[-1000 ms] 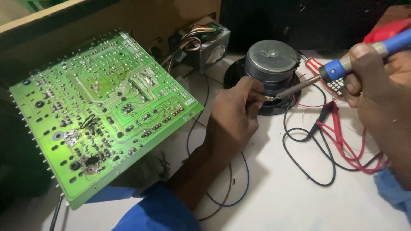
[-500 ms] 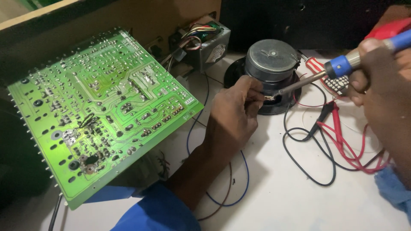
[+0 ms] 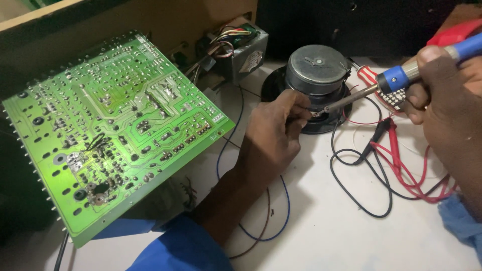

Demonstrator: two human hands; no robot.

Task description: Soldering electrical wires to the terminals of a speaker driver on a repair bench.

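Observation:
My right hand (image 3: 444,95) grips a blue-handled soldering iron (image 3: 401,78); its metal tip reaches left to the side of a black speaker (image 3: 317,75) lying magnet-up on the white table. My left hand (image 3: 273,138) pinches a thin wire end against the speaker's side, right at the iron's tip. A blue sleeve covers my left forearm.
A large green circuit board (image 3: 113,130) leans solder-side up at the left, wired to a grey metal box (image 3: 246,50) behind it. Red and black test leads (image 3: 396,165) coil on the white table (image 3: 331,231) at the right. A wooden cabinet stands at the back.
My right hand and the iron have shifted slightly; the tip stays at the speaker's side. My left hand holds its place.

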